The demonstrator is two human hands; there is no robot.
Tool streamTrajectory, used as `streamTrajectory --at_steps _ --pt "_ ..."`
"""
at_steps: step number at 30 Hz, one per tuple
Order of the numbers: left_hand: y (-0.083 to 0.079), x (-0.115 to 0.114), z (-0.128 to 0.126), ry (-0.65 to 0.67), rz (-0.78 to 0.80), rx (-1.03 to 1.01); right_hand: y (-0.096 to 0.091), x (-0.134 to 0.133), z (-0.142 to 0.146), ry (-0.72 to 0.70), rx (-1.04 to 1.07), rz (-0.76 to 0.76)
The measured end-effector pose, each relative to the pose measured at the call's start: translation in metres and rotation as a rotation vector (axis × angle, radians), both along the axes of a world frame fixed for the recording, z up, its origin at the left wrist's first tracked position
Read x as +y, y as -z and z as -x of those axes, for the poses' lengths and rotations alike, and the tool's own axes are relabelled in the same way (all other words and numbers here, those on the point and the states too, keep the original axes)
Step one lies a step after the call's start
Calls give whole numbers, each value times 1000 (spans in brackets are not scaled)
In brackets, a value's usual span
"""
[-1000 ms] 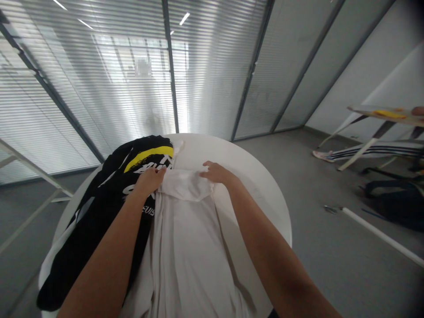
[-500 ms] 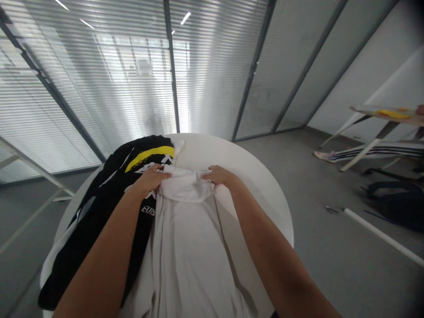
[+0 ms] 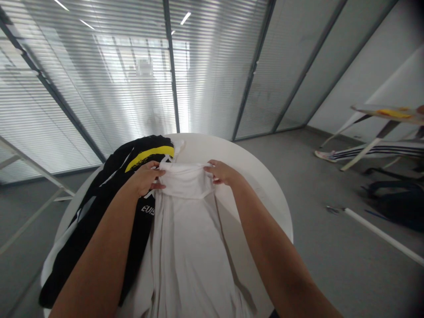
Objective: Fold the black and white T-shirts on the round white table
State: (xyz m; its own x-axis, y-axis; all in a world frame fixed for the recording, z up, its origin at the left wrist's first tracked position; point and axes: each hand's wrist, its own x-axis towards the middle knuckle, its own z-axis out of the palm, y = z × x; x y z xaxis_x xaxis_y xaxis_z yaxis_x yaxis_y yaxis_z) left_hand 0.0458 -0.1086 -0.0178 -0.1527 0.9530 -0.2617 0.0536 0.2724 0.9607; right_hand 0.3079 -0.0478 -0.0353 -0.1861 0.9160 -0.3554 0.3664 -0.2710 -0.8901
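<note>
A white shirt (image 3: 195,238) lies lengthwise on a round white table (image 3: 265,190), its far end turned over into a short flap. At that flap's left corner, my left hand (image 3: 145,177) pinches the cloth between thumb and fingers. My right hand (image 3: 222,172) grips the right corner in the same way, so the folded edge runs nearly straight between them. Under and beside my left forearm lies a black garment (image 3: 109,194) with a yellow stripe and white lettering. The shirt's near end runs out of view at the bottom.
Glass partitions with blinds (image 3: 132,88) stand behind the table. A white metal frame (image 3: 36,176) is at the left. To the right are another table (image 3: 380,110), a person's leg in striped trousers (image 3: 371,152), a dark bag (image 3: 397,203) and a white pole (image 3: 380,234).
Both hands have shifted slightly away from me and apart. The flap is pulled straighter and flatter between them; my left fingers have spread along its side. The black garment stays put.
</note>
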Motion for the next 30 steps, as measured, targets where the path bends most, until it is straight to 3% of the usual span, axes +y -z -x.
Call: streamTrajectory --at_steps 4,11,17,22,26,30 --pt "5 1 0 11 -89 -151 1 2 0 -27 162 -28" --pt "21 12 2 63 -475 -240 -5 7 -2 20 397 -223" --pt "26 13 8 52 -589 21 4 12 -10 -25 377 -304" --pt "25 7 12 206 -546 105 11 10 -19 -226 441 -323" --pt "16 4 17 333 -468 178 2 5 -26 -377 290 -294" --pt "1 4 8 240 -442 562 -8 6 -23 -390 -97 -341"
